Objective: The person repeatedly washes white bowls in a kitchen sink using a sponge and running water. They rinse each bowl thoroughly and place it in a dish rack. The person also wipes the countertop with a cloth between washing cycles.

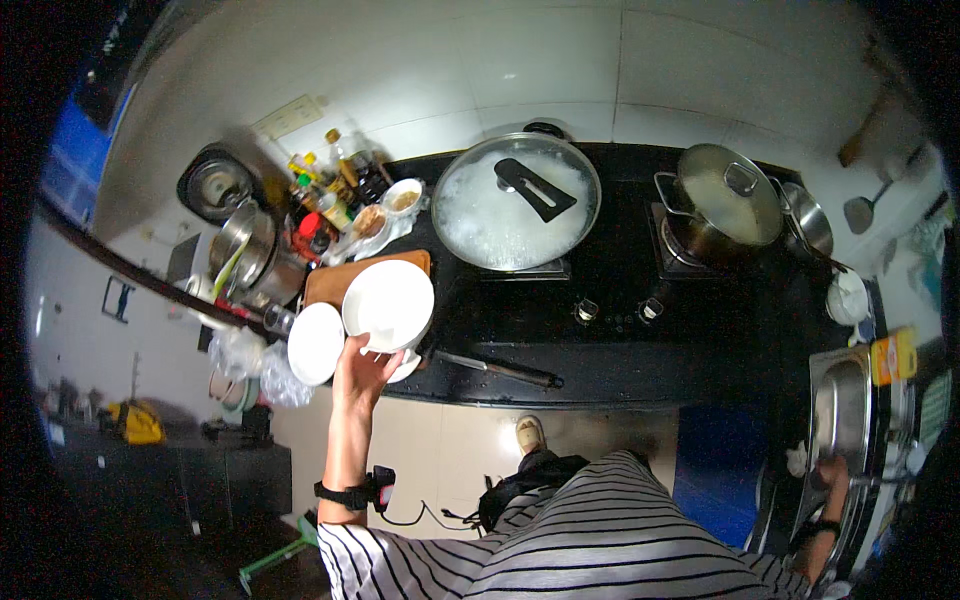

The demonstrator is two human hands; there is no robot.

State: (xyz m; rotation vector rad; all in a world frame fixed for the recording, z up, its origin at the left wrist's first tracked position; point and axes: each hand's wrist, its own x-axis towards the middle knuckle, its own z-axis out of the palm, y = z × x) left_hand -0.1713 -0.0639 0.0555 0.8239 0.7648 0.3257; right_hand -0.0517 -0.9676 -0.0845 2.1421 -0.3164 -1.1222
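Note:
My left hand (367, 371) grips the near edge of a white bowl (390, 304), above the counter's left part. A white plate or bowl (316, 343) lies just left of it, and another white dish (405, 367) shows partly beneath the hand. Behind the bowl is a brown cutting board (367, 271). A knife (499, 367) lies near the counter's front edge, right of the bowl. My right hand (831, 471) is far to the right, at the near end of the steel sink (844, 409); its fingers are blurred and I cannot tell what they hold.
A large glass-lidded pan (517, 240) with white foamy contents stands on the left burner. On the right burner is a lidded steel pot (727, 202). Sauce bottles (334, 202), small bowls (403, 196) and steel pots (251, 247) crowd the back left. A yellow container (893, 356) stands beside the sink.

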